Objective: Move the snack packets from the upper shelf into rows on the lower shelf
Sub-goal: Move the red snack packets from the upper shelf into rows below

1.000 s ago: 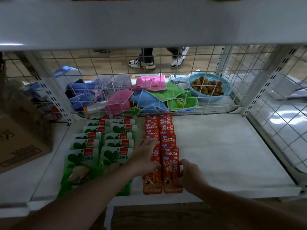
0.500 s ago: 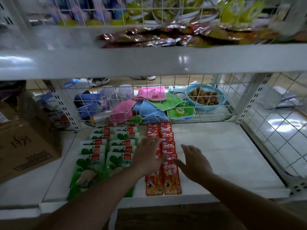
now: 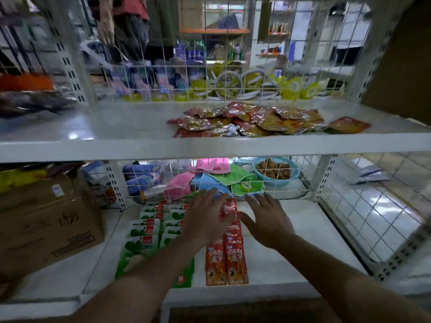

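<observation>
A loose heap of shiny red and gold snack packets [image 3: 261, 121] lies on the white upper shelf [image 3: 116, 145], right of its middle. On the lower shelf [image 3: 291, 252] two rows of red-orange packets [image 3: 227, 262] run front to back, with two rows of green and white packets [image 3: 143, 231] on their left. My left hand [image 3: 206, 220] hovers with fingers spread over the left red row. My right hand [image 3: 265, 217], fingers straight, is just right of the red rows. Neither hand holds anything.
A brown cardboard box [image 3: 44, 224] stands on the left beside the lower shelf. Behind the wire mesh back lie coloured cloths [image 3: 207, 180] and a blue basket of brown balls [image 3: 276, 171]. White wire mesh [image 3: 373, 217] closes the right side. A person [image 3: 130, 26] stands behind the upper shelf.
My view has tilted up, bringing the upper shelf and its packet heap into sight. Both hands have let go of the front red packets, opened, and moved toward the back of the rows.
</observation>
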### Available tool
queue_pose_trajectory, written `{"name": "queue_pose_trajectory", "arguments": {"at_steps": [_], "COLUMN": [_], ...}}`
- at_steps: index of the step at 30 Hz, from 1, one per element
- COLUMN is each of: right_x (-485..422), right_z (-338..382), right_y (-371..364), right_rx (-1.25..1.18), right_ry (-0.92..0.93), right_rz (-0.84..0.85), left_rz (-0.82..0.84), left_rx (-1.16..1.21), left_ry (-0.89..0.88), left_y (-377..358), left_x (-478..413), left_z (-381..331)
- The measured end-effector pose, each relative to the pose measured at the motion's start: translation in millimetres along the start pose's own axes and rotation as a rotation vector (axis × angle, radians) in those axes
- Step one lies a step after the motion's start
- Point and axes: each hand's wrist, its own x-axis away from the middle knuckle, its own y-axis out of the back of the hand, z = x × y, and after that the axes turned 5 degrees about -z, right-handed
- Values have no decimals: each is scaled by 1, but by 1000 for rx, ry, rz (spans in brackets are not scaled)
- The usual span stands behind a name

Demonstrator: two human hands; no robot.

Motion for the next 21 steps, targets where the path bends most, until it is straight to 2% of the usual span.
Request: {"name": "queue_pose_trajectory", "arguments": {"at_steps": [7,14,18,21], "right_x": [34,59,69,69], "right_z": [18,41,52,59], "right_y": [63,130,162,183], "right_rx": [-3,-6,18,-14], "right_ry": [43,50,92,109], "right_rz": [-160,-207,-298,-329], "left_rz": [-107,-60,-157,-190], "left_rx": [-41,-16,-40,-48], "left_ry": [-48,-74,-149,-122], "left_y": [76,137,175,199], "left_x": [25,48,52,44], "left_z": [-17,-34,-40,-40]}}
